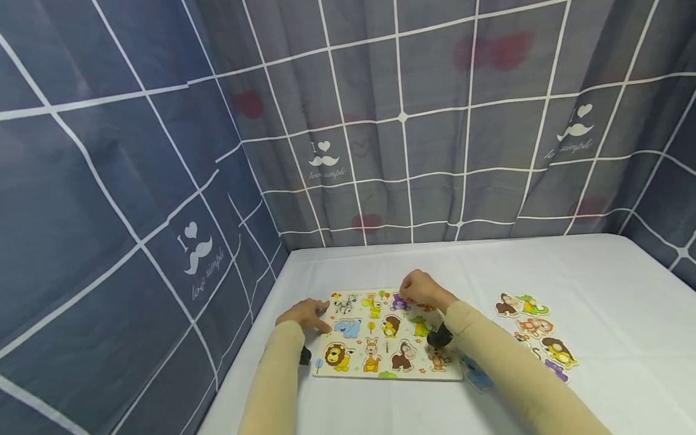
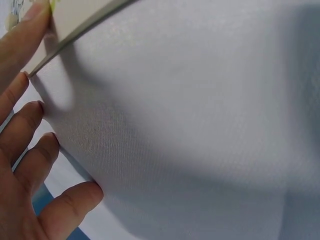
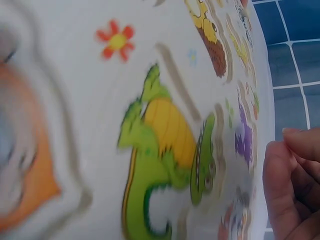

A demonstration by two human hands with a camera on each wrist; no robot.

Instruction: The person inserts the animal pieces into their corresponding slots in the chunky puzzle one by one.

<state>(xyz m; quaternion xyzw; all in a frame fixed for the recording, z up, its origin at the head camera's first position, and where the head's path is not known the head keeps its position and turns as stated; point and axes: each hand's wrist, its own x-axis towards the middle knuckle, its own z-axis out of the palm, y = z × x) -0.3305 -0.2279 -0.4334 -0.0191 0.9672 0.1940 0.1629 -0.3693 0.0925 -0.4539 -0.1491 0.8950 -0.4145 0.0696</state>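
Touches left end of puzzle board [image 1: 357, 350], flat on surface [image 1: 380, 405] with long axis sideways, using spread left hand [image 1: 304, 314]; holds right hand [image 1: 425, 289] curled round nothing visible, at far edge beside purple animal [image 1: 401, 304].

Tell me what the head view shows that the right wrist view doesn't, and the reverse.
Only the head view shows the lion, the pale sleeves and the loose animal pieces right of the board. Only the right wrist view shows the right hand from its palm side, with the thumb beside the curled fingers. Both share the board, its green crocodile and the gridded curtain.
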